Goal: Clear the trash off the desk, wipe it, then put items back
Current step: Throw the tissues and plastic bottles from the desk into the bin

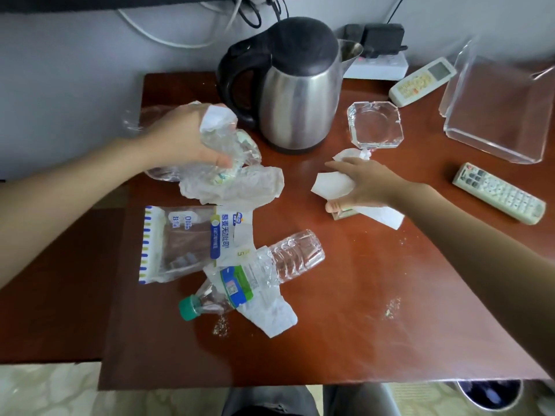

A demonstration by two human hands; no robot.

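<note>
In the head view, the left hand [183,136] is closed around a bundle of crumpled clear plastic wrappers [228,151], held just above the reddish-brown tabletop [375,310]. A further crumpled wrapper [240,187] hangs or lies directly beneath that hand. The right hand [360,183] is pressed down on white tissue paper [330,184], with the fingers curled over it; a small box [342,214] is partly covered under the thumb, and another strip of tissue [383,216] lies just nearer the person than this hand.

Between the two forearms, nearer the person, a printed bread bag [183,241] lies flat, and a crushed clear water bottle [255,271] with a green cap [189,307] lies across a white wrapper [270,313]. Crumbs [220,325] are scattered near the cap and further to the right.

Beyond the hands, a steel kettle [297,94] stands between them. A glass ashtray [375,124] sits just beyond the right hand. To the right of the right hand lie a grey remote [498,193], a white remote [423,81] and a clear acrylic tray [495,115].
</note>
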